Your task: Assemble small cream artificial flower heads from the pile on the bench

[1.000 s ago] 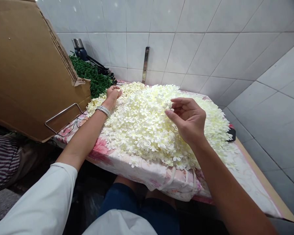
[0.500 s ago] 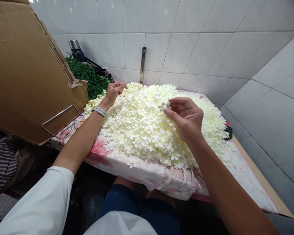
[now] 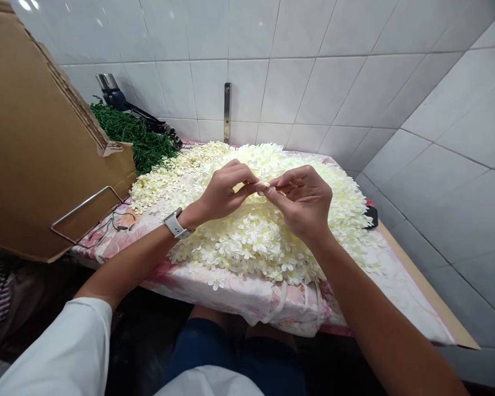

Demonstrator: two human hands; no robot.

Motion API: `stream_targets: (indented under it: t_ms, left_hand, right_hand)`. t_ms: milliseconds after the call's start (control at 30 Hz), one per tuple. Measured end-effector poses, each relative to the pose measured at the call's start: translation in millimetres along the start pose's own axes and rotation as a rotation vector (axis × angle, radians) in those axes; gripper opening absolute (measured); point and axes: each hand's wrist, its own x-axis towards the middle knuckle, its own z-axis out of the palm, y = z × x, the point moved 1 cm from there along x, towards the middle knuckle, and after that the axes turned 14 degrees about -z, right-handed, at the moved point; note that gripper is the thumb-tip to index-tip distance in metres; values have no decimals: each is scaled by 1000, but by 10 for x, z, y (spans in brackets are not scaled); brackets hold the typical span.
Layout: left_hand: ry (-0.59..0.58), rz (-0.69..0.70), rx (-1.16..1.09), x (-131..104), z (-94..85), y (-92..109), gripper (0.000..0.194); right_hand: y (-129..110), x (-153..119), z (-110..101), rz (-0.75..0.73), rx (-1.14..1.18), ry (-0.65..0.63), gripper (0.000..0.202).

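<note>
Above a big heap of white artificial flowers (image 3: pixel 243 236), my two hands meet fingertip to fingertip. My right hand (image 3: pixel 307 201) is closed in a pinch on a single artificial flower (image 3: pixel 266 185), mostly covered by the fingers. My left hand (image 3: pixel 231 190) is pinched too, its thumb and forefinger touching the right fingertips. Whatever it grips is too small and hidden to name. Behind and to the left lies a pile of smaller cream flower pieces (image 3: pixel 157 184). One loose white flower (image 3: pixel 216 281) rests at the table's front edge.
A tall cardboard box (image 3: pixel 45 143) stands at the left beside a bent metal wire frame (image 3: pixel 84 208). Green plastic stems (image 3: pixel 127 132) and a dark flask (image 3: pixel 112 93) are at the back left. A black object (image 3: pixel 371 217) lies on the right of the floral tablecloth (image 3: pixel 400 297), near the tiled wall.
My left hand has come from the smaller flower pieces at the back, rightward and nearer, to meet my right hand. The right hand still holds its flower. The view has turned slightly right.
</note>
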Motion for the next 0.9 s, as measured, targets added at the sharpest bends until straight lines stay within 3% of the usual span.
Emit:
stream_targets:
  t_ms: [100,200,467,567,767,900]
  left_hand:
    - [48,53,40,-32,12,20,24]
    - [83,24,16,-35,-14,35,20]
    - [129,-68,-56,-36,-10,-13,22]
    - [122,-95,-73,-35,2,4,25]
    - [24,-299,-317,-28,-8,12,27]
    - [-25,-296,-313,-42,-6,0,29]
  right_hand:
    - [-29,-31,14,-89,-157,3,27]
    - [-62,-49,42,-128,-204,-17,24]
    - [-76,4,66,55,4,-26,39]
    - [-69,25,45,126,78,14,42]
    - [-50,36,11,206,190,32,34]
    - [-38,25,3,213,207,-6,36]
